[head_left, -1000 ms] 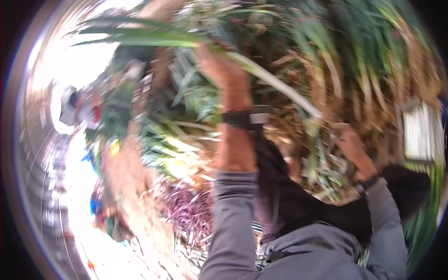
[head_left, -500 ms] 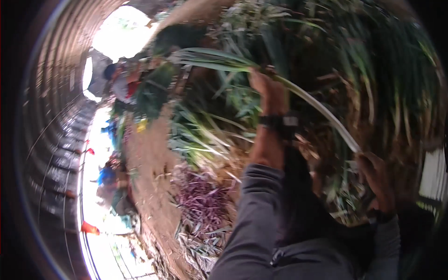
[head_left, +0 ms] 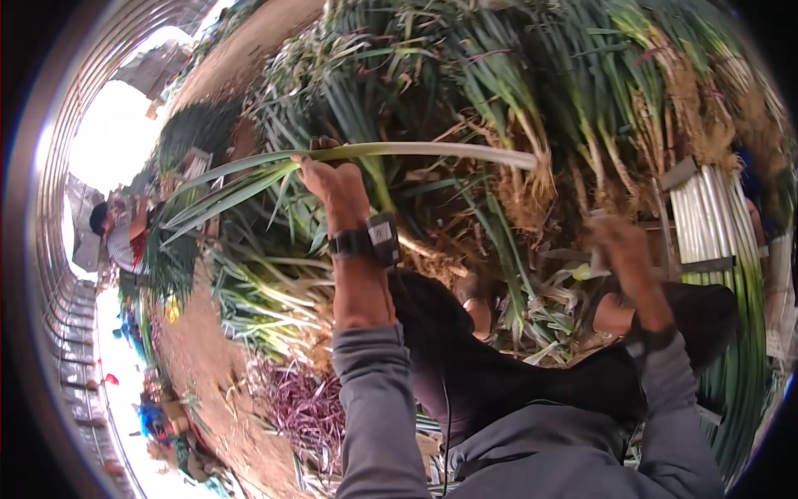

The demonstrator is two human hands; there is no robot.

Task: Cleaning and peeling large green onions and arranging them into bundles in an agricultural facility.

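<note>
My left hand [head_left: 328, 176] is closed around a long green onion [head_left: 432, 150] near where its leaves begin. Its white stalk points right, held nearly level above the pile, and its green leaves spread to the left. My right hand [head_left: 622, 249] is apart from that onion, over the leafy scraps by my right knee; motion smears its fingers, and whether it holds anything does not show. Beyond both hands lie unpeeled green onions [head_left: 507, 91] with dirty roots. To the right is a row of clean white-stalked onions [head_left: 715, 220], their green leaves toward me.
Loose peelings and leaves [head_left: 540, 328] lie between my legs. At left are more green onions [head_left: 270, 287] and a heap of purple strips [head_left: 299, 407] on the dirt floor [head_left: 208, 349]. Another person [head_left: 125, 237] sits at the far left beneath a curved, ribbed roof.
The onion has swung from slanting to nearly level, and its white end has left my right hand. My right hand has moved up and left. The view has shifted too.
</note>
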